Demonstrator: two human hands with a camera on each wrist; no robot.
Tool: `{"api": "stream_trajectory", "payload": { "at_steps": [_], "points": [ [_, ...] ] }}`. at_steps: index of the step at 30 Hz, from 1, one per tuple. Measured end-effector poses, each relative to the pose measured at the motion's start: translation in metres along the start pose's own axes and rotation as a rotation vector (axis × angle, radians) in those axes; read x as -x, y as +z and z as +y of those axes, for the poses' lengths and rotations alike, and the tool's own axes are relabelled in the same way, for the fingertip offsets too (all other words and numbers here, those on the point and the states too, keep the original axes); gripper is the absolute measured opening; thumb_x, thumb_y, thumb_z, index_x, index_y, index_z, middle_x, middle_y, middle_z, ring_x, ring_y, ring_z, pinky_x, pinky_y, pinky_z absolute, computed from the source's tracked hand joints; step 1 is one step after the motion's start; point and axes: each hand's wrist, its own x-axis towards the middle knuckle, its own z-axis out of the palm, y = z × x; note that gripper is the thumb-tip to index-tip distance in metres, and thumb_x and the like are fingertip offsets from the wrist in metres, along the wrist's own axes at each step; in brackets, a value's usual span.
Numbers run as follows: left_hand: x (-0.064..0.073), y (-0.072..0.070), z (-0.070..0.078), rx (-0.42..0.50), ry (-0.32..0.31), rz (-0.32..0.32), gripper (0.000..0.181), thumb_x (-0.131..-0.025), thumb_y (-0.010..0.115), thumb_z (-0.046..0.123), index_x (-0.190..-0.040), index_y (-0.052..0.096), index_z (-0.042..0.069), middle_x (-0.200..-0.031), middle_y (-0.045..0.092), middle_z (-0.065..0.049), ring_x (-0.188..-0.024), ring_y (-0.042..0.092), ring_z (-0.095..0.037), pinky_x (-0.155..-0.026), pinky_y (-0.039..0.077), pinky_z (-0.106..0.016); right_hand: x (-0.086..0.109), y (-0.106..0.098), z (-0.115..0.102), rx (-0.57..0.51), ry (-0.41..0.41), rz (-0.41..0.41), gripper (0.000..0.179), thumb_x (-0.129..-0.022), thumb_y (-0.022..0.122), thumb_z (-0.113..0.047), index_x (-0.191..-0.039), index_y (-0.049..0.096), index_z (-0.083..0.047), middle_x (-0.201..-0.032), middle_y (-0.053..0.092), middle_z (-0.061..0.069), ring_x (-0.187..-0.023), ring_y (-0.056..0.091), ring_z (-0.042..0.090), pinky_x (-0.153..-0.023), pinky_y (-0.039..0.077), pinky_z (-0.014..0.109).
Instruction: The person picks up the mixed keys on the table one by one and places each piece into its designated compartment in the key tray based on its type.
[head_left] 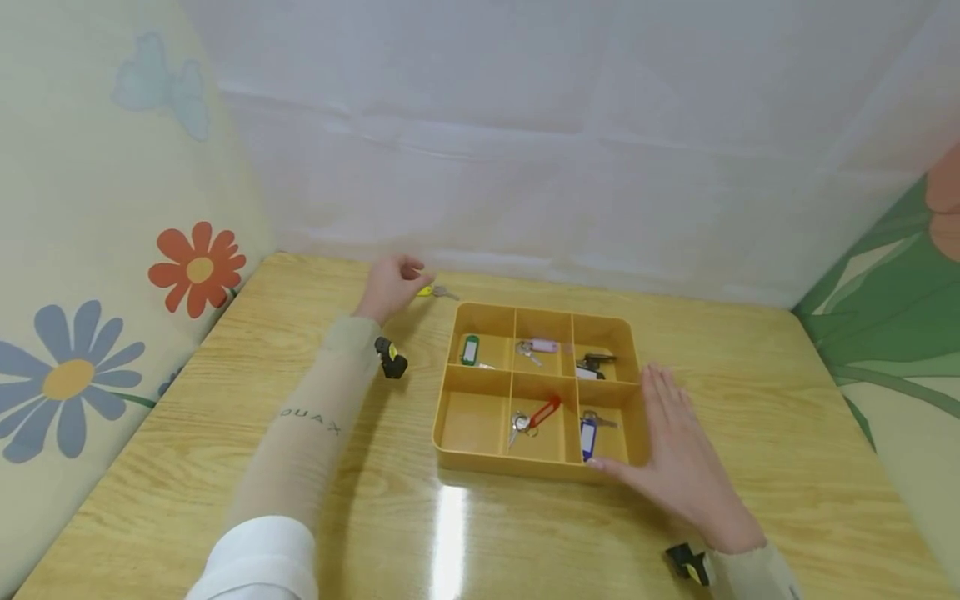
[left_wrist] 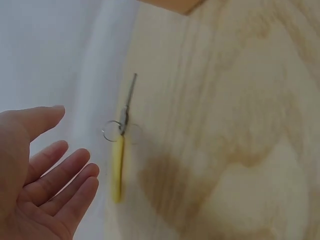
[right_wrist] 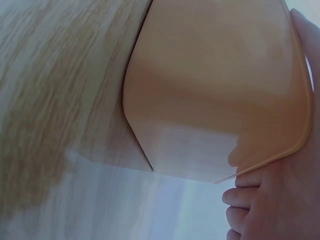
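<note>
At the table's far side, my left hand [head_left: 392, 287] is beside a key with a yellow tag [head_left: 441, 292]. In the left wrist view the left hand's fingers [left_wrist: 65, 175] are loosely bent, with a gap between them and the yellow tag [left_wrist: 118, 170]; a ring joins tag and key. My right hand [head_left: 686, 454] rests against the near right corner of an orange divided box [head_left: 491, 462], fingers straight along its side wall and thumb at the front rim. The right wrist view shows the box's outer wall [right_wrist: 210, 90] close to that hand.
Inside the box, tagged keys lie in separate compartments: green tag [head_left: 470, 350], lilac tag [head_left: 543, 345], black tag [head_left: 589, 373], red tag [head_left: 545, 411] and blue tag [head_left: 588, 438]. The front left compartment [head_left: 472, 423] shows its bare floor. A white sheet [head_left: 562, 167] hangs behind the table [head_left: 390, 517].
</note>
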Motion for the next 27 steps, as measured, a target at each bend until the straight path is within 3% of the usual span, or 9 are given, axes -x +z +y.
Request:
{"api": "stream_trajectory", "payload": {
  "at_steps": [6,16,24,27],
  "points": [
    [-0.003,0.003,-0.011,-0.065,0.032,0.008,0.043,-0.096,0.073,0.023,-0.126,0.062,-0.006,-0.117,0.066,-0.025,-0.109,0.062,-0.038,-0.093,0.052,-0.049,0.0,0.0,0.001,0.004,-0.007,0.007,0.129,-0.082,0.068,-0.074,-0.161,-0.006,-0.004,-0.167,-0.007,0.015,-0.153,0.0,0.037,-0.123,0.0,0.045],
    [-0.001,0.005,-0.022,-0.116,-0.012,-0.009,0.049,-0.091,0.078,0.017,-0.129,0.059,-0.008,-0.124,0.063,-0.027,-0.114,0.059,-0.04,-0.101,0.046,-0.049,0.001,-0.002,0.0,-0.001,-0.004,0.001,0.129,-0.082,0.066,-0.075,-0.161,-0.005,-0.003,-0.167,-0.007,0.015,-0.153,0.002,0.038,-0.123,0.002,0.047],
    [0.001,0.005,-0.018,-0.122,-0.084,-0.057,0.051,-0.086,0.072,0.004,-0.134,0.057,-0.005,-0.129,0.061,-0.025,-0.119,0.056,-0.041,-0.105,0.044,-0.053,0.001,-0.001,0.0,0.002,-0.016,0.012,0.128,-0.082,0.066,-0.076,-0.161,-0.004,-0.004,-0.167,-0.005,0.015,-0.153,0.003,0.039,-0.123,0.002,0.046],
    [0.001,0.005,-0.017,-0.147,-0.085,-0.064,0.048,-0.085,0.071,0.001,-0.132,0.059,-0.005,-0.125,0.062,-0.025,-0.115,0.057,-0.041,-0.102,0.046,-0.053,0.0,0.0,0.001,0.0,-0.014,0.011,0.128,-0.082,0.067,-0.076,-0.161,-0.005,-0.004,-0.167,-0.006,0.015,-0.153,0.0,0.037,-0.123,0.001,0.045]
  ]
}}
